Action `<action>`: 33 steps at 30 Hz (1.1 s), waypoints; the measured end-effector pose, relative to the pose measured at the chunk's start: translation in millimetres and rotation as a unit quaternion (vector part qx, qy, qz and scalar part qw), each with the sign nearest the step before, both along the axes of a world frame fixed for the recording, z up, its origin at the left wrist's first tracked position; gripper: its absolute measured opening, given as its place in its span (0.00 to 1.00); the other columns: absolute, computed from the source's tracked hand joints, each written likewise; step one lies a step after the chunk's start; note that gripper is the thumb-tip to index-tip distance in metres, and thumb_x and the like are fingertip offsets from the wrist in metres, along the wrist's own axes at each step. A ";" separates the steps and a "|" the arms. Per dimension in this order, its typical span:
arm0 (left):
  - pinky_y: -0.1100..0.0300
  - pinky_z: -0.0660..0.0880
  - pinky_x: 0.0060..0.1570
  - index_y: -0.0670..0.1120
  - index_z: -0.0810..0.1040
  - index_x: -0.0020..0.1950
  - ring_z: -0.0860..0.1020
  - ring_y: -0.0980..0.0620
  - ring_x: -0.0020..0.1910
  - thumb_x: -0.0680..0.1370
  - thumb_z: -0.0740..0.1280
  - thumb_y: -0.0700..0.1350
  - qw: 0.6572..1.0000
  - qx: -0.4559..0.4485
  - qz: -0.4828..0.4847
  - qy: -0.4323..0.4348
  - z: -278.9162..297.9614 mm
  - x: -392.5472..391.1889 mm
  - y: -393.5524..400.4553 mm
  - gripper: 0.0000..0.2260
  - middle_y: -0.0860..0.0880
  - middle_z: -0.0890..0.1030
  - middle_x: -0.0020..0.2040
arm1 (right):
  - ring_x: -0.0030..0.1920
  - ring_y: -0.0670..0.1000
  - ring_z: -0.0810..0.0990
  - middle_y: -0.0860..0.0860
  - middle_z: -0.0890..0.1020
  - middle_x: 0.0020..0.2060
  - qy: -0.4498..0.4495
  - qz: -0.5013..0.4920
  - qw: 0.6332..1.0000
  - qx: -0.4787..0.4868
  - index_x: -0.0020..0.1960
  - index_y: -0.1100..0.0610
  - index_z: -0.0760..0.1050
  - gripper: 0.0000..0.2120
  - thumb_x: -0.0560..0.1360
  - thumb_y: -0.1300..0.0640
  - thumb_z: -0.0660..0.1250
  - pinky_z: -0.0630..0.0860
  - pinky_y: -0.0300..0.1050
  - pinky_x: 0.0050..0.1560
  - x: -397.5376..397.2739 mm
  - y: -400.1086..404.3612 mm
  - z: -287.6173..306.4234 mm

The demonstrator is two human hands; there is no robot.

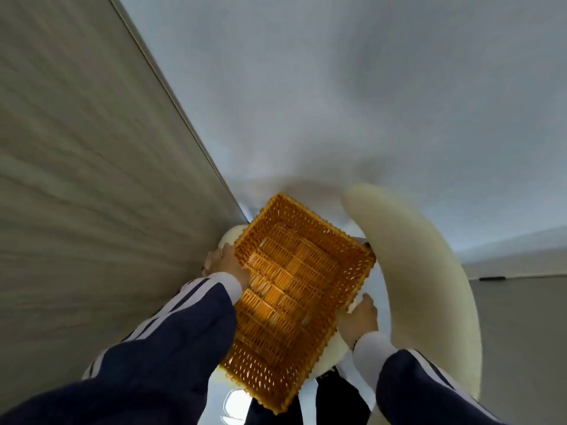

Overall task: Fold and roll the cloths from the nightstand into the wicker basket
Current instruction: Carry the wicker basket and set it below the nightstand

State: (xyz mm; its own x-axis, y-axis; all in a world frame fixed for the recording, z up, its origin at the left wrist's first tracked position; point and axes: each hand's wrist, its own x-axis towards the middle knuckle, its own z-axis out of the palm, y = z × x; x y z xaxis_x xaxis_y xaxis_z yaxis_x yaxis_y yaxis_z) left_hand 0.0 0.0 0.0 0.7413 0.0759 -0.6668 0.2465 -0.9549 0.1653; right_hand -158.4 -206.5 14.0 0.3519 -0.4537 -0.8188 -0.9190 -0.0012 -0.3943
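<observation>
both hands are on the wicker basket, one at each long side. the left hand grips the left rim about midway along, fingers curled over the edge toward the inside. the right hand grips the right rim nearer the person, fingers wrapped round the outer wall. the basket lies between the hands with its long axis running from the person's body up and slightly right, its far short end nearest the pale wall. its open side faces the camera and nothing lies in it; no cloth shows anywhere, and the nightstand is not clearly in view. a cream rounded surface curves along the right of the basket and shows under its near corner; whether the basket rests on it or is carried above it is unclear. since each hand sits equally close to its own side, the basket probably has to be set down level before any folding can begin.
</observation>
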 end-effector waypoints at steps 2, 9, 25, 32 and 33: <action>0.44 0.67 0.66 0.47 0.55 0.77 0.66 0.38 0.68 0.75 0.66 0.48 1.000 0.001 0.004 0.024 -11.1 5.4 2.5 0.33 0.41 0.66 0.71 | 0.70 0.61 0.66 0.56 0.59 0.74 0.026 0.008 1.000 0.014 0.78 0.55 0.46 0.39 0.77 0.50 0.66 0.68 0.55 0.66 -1.7 0.3 -11.9; 0.44 0.71 0.59 0.51 0.60 0.73 0.73 0.41 0.60 0.73 0.68 0.50 1.000 -0.012 0.008 0.009 -35.9 7.5 13.3 0.31 0.44 0.72 0.63 | 0.56 0.60 0.76 0.56 0.75 0.61 0.058 0.015 0.997 0.040 0.77 0.43 0.43 0.39 0.77 0.53 0.65 0.72 0.52 0.56 -13.7 8.6 -42.6; 0.59 0.69 0.49 0.45 0.74 0.64 0.75 0.48 0.48 0.79 0.64 0.43 0.998 -0.048 0.033 0.029 1.8 -16.0 59.1 0.13 0.43 0.80 0.56 | 0.46 0.58 0.77 0.51 0.74 0.45 0.044 0.108 0.993 -0.009 0.69 0.51 0.60 0.24 0.76 0.56 0.63 0.79 0.56 0.52 4.2 15.2 -17.6; 0.56 0.75 0.48 0.49 0.76 0.65 0.76 0.46 0.44 0.76 0.65 0.41 0.995 -0.037 0.083 -0.035 53.7 -44.4 74.9 0.17 0.47 0.80 0.46 | 0.47 0.57 0.79 0.52 0.78 0.50 -0.006 0.144 0.989 0.013 0.67 0.50 0.65 0.23 0.74 0.57 0.66 0.81 0.54 0.48 13.1 -2.2 30.5; 0.56 0.76 0.48 0.50 0.76 0.65 0.78 0.45 0.45 0.76 0.66 0.41 0.996 -0.030 0.078 -0.038 61.9 -46.6 75.3 0.18 0.46 0.81 0.48 | 0.46 0.57 0.80 0.52 0.79 0.49 -0.009 0.148 0.989 0.010 0.65 0.49 0.67 0.21 0.74 0.57 0.65 0.81 0.56 0.48 12.6 -4.0 35.9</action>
State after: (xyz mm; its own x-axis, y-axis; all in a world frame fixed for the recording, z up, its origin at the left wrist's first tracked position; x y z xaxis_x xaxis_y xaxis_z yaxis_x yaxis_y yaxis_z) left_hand -46.6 75.3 61.9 0.7717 0.1564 -0.6165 0.3764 -0.8936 0.2444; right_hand -145.9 -210.5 49.8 0.4817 -0.3127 -0.8187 -0.8723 -0.2607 -0.4137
